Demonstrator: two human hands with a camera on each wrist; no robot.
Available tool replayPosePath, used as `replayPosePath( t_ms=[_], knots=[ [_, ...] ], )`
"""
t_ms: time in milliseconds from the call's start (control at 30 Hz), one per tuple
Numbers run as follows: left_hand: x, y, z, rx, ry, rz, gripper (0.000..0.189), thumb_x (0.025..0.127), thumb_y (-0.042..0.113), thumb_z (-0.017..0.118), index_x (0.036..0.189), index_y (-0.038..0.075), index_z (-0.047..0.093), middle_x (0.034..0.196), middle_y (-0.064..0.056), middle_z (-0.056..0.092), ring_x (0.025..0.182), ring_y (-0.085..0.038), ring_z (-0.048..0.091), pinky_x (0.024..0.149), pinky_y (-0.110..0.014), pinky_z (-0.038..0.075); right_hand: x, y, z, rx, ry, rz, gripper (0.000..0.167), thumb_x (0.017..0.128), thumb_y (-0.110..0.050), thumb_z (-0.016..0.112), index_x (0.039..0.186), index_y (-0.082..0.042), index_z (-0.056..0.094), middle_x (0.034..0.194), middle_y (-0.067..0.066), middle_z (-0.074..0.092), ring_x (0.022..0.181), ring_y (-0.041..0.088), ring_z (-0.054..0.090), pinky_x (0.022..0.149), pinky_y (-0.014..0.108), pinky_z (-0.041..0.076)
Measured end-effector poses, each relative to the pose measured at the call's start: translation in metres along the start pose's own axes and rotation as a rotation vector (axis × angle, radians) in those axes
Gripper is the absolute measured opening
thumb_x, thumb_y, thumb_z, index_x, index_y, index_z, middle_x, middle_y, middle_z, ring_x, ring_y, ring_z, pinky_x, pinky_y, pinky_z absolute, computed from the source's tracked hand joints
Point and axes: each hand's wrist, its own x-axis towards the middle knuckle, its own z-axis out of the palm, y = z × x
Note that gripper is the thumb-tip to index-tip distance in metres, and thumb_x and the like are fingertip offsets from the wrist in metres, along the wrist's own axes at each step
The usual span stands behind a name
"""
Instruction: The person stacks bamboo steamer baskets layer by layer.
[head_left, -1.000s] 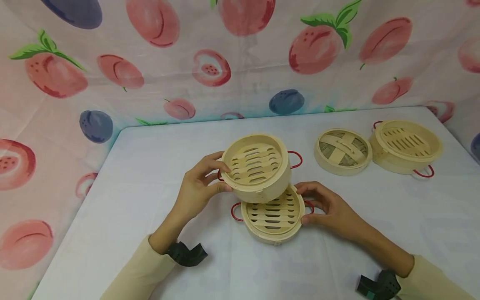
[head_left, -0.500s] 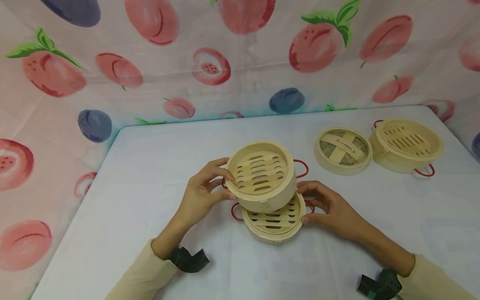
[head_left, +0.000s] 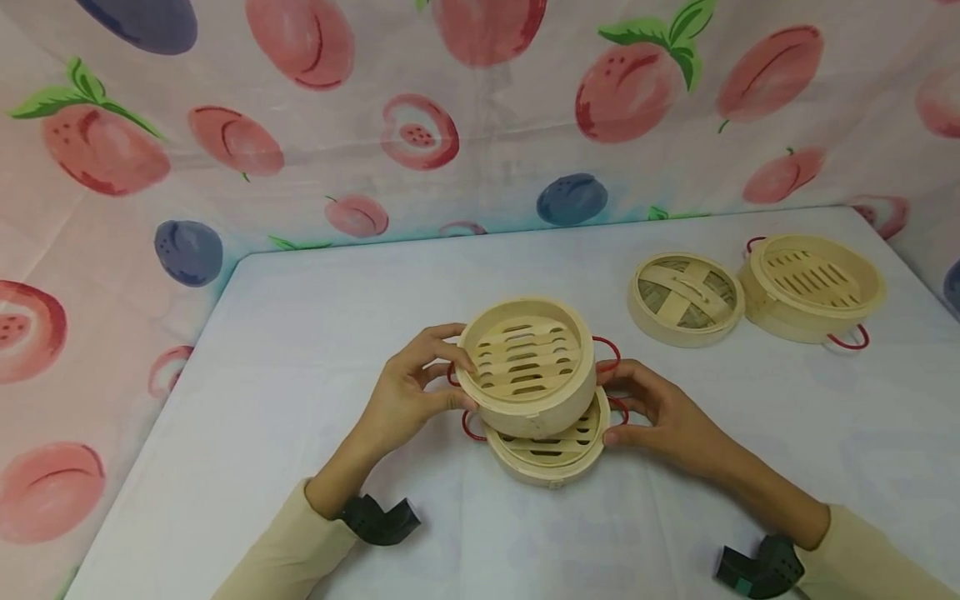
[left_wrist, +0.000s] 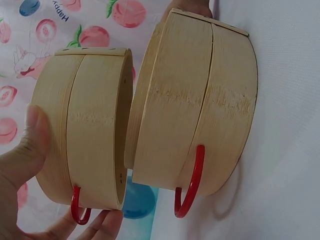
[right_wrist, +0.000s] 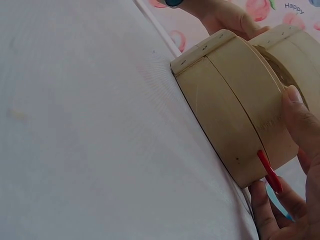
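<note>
My left hand (head_left: 408, 383) grips the left side of a round bamboo steamer basket (head_left: 528, 408) with a slatted base and red loop handles. This basket hangs slightly tilted just above a second bamboo steamer basket (head_left: 551, 473) standing on the table, covering the far part of it. Fingers and thumb of my right hand (head_left: 663, 417) hold the lower basket's right side by its red handle. Seen from the left wrist, the upper basket (left_wrist: 92, 125) and the lower basket (left_wrist: 195, 105) are close, with a narrow gap; whether their rims touch anywhere, I cannot tell.
At the back right lies a round woven bamboo lid (head_left: 686, 302) with a small handle on top. Beside it stands a third steamer basket (head_left: 787, 321) with red handles. A white cloth covers the table (head_left: 300, 308); fruit-print fabric (head_left: 480, 108) hangs behind.
My left hand has brought the upper basket down toward me and slightly right, over more of the lower basket. My right hand and the lower basket have stayed in place.
</note>
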Motion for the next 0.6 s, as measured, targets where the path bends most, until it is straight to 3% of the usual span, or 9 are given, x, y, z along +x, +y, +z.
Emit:
replayPosePath(
  t_ms=[333,600],
  knots=[
    [-0.0001,0.0005,-0.0005,0.051,-0.02,-0.022,0.034,0.065,0.002,0.085,0.092,0.006,0.066,0.131,-0.008,0.05,0.123,-0.023,0.045,0.094,-0.044,0.048,0.0007,0.0,-0.0019,0.046,-0.007,-0.023,0.066,0.078,0.011,0.073,0.133,-0.003,0.04,0.134,0.012,0.044,0.124,0.024,0.046,0.095,0.028,0.047],
    [-0.0009,-0.0028,-0.0005,0.043,-0.042,-0.026,0.033,0.066,0.001,0.085,0.093,0.008,0.067,0.13,-0.007,0.05,0.122,-0.023,0.045,0.092,-0.047,0.047,0.001,0.0006,-0.0026,0.121,-0.007,-0.021,0.061,0.088,0.014,0.058,0.14,0.001,0.028,0.136,0.016,0.039,0.124,0.023,0.046,0.095,0.029,0.047]
  ],
)
